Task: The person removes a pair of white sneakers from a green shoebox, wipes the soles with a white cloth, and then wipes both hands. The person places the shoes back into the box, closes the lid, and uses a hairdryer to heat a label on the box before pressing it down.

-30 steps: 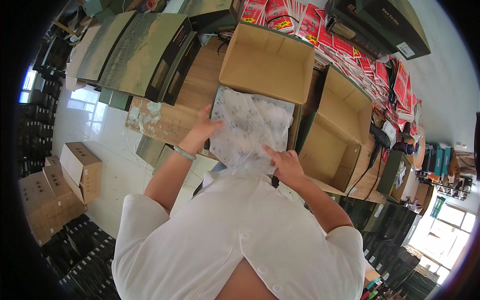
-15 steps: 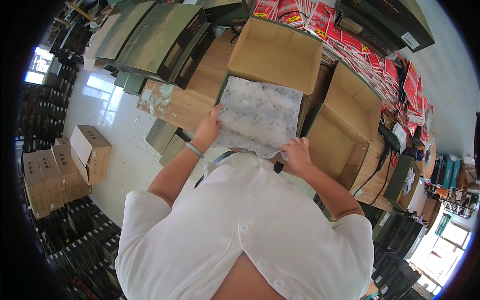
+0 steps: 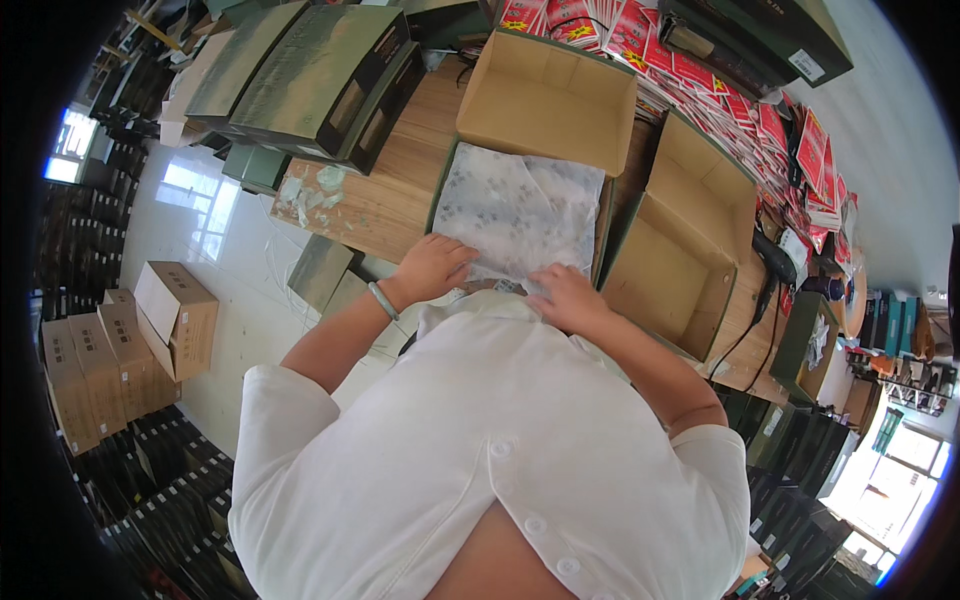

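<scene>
My left hand (image 3: 432,268) & right hand (image 3: 563,297) lie flat, fingers spread, gripping nothing, on near edge of patterned tissue paper (image 3: 522,212), mid-frame, in open box (image 3: 545,100) on table (image 3: 392,196).

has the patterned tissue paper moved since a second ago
Yes. The patterned tissue paper was held up in front of the open cardboard box; now it lies flat below that box, pressed down by the left hand and right hand.

box under patterned paper (image 3: 520,210): contents hidden | near edge of paper: covered by left hand (image 3: 432,268) and right hand (image 3: 566,298) | surface (image 3: 390,195) front edge: behind white shirt (image 3: 480,440)
</scene>
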Tool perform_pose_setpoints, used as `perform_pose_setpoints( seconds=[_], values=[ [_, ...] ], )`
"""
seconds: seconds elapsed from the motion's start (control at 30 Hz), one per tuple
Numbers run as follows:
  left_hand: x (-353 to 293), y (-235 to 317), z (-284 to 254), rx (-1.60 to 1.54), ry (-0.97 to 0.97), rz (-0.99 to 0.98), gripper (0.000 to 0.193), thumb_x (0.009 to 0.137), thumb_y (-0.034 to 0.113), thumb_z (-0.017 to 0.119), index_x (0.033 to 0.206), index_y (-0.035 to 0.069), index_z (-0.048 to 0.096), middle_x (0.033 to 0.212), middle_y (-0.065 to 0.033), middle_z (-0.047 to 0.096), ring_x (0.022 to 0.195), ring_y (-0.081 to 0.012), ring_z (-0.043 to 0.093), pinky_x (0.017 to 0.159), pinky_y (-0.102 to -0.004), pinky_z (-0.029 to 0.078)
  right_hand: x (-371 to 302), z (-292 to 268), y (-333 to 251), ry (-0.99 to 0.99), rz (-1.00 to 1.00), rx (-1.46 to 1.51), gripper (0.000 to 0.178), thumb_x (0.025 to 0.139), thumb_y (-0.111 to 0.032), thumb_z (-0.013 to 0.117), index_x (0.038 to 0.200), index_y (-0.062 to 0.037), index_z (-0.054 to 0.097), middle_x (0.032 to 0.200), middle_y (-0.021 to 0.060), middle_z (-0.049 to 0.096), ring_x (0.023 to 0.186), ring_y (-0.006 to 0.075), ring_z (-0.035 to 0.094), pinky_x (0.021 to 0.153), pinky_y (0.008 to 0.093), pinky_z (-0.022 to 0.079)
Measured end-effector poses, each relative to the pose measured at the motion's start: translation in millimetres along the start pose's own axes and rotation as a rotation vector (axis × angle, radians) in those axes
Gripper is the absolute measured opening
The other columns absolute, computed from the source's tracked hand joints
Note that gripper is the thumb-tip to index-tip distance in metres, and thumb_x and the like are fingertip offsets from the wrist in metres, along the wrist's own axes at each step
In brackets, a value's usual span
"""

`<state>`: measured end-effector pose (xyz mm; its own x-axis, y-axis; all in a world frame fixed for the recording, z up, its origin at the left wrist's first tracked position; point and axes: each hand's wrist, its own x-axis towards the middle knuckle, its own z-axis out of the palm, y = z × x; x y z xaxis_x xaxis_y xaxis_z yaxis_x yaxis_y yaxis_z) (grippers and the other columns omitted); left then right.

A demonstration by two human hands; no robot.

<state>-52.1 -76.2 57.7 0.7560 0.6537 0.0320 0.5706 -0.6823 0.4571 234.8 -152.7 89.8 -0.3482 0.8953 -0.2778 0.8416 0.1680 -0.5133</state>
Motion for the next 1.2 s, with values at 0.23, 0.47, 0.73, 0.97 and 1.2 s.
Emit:
perform_pose_setpoints(
  seconds=[0.23,0.47,0.73,0.97,1.2],
  values=[
    [-1,2,9,0.128,-0.243,-0.124,0.043,0.089,0.048,0.059,0.113,0.012,0.063,0.105,-0.0087,0.064,0.101,-0.0295,0.059,0.093,-0.0411,0.043,9,25,2,-0.081,0.221,0.143,0.050,0.090,-0.049,0.057,0.115,-0.0059,0.064,0.112,0.0151,0.060,0.110,0.0349,0.054,0.092,0.0445,0.046],
    [12,12,9,0.184,-0.164,0.022,0.047,0.086,0.052,0.060,0.111,0.012,0.063,0.100,-0.0092,0.062,0.099,-0.0281,0.061,0.088,-0.0421,0.045,24,23,-1,-0.188,0.160,-0.123,0.056,0.090,-0.056,0.054,0.114,-0.0057,0.064,0.105,0.0131,0.066,0.107,0.0337,0.057,0.094,0.0454,0.039],
    [29,13,17,0.197,-0.520,-0.198,0.047,0.087,0.054,0.058,0.107,0.011,0.063,0.105,-0.0110,0.064,0.098,-0.0293,0.063,0.085,-0.0440,0.047,25,32,-3,-0.152,0.150,-0.126,0.058,0.087,-0.059,0.056,0.108,-0.0055,0.064,0.107,0.0140,0.066,0.102,0.0349,0.061,0.091,0.0468,0.043],
    [16,7,25,0.110,-0.341,-0.131,0.048,0.090,0.056,0.053,0.112,0.014,0.063,0.103,-0.0124,0.066,0.095,-0.0323,0.065,0.083,-0.0453,0.050,-12,25,12,-0.091,0.281,0.040,0.056,0.088,-0.057,0.056,0.114,-0.0072,0.064,0.115,0.0143,0.061,0.104,0.0336,0.061,0.084,0.0435,0.051],
    [22,-2,31,0.078,-0.483,-0.244,0.047,0.090,0.055,0.053,0.109,0.015,0.067,0.106,-0.0129,0.067,0.097,-0.0329,0.065,0.081,-0.0450,0.052,-4,14,21,-0.193,0.356,0.004,0.057,0.089,-0.057,0.055,0.116,-0.0092,0.066,0.120,0.0144,0.062,0.109,0.0326,0.061,0.088,0.0424,0.051]
  ],
)
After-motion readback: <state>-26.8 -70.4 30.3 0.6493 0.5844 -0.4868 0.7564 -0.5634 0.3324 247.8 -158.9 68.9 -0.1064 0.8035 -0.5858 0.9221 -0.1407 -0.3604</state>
